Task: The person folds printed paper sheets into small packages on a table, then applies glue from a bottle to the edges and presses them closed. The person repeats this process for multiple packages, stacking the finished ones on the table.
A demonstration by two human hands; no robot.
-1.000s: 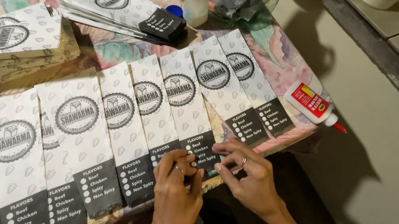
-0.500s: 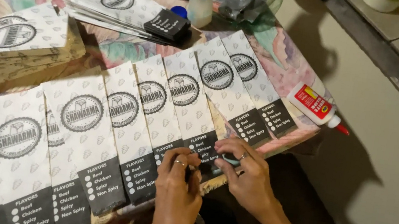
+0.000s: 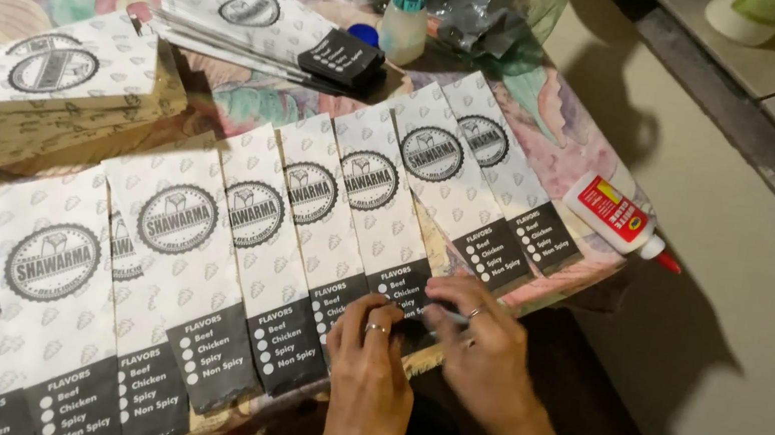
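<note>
One paper bag (image 3: 383, 237), white with a round grey emblem and a dark printed band at its lower end, is being handled just right of the frame's centre. Its long axis is laid from the upper middle of the frame down toward the lower middle, tilted slightly rightward at the bottom, so its dark lower end is pointed straight at the hands. That end is pressed on by both: the left hand (image 3: 373, 367) is laid flat from below, fingers spread over the dark band, and the right hand (image 3: 480, 347) is brought in from the lower right, its fingertips pinched on the bag's bottom edge. What, if anything, is gripped between the right fingers cannot be told. Both hands are about equally near, the right one slightly higher in the frame.

The bag is overlapped by like bags in a fanned row (image 3: 199, 262) stretching from lower left to upper right on the flowered tabletop (image 3: 563, 121). A stack of bags (image 3: 52, 90) is seen at upper left, and a glue bottle (image 3: 615, 217) at the tabletop's right edge.
</note>
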